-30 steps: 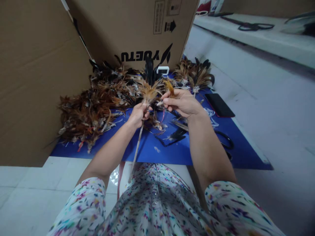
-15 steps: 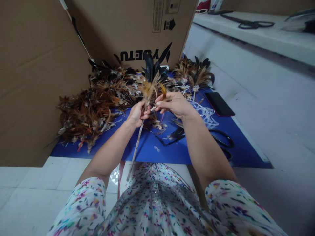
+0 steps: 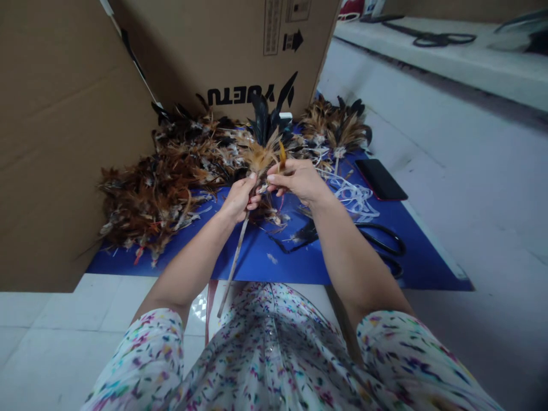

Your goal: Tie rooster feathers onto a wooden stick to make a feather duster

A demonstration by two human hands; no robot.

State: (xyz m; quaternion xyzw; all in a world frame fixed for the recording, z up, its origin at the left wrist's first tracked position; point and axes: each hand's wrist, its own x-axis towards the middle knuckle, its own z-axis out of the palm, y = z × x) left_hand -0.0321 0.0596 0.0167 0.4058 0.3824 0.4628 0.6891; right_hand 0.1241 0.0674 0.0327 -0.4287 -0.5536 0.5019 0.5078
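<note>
With left fingers (image 3: 253,200) grips the stick (image 3: 233,265) just below the tuft (image 3: 259,157), presumably to steady it, and with right fingertips (image 3: 274,180) pinches a yellow feather (image 3: 282,155) upright alongside.

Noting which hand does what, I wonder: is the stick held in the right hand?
No, the left hand grips the stick, while the right hand holds a yellow feather.
</note>
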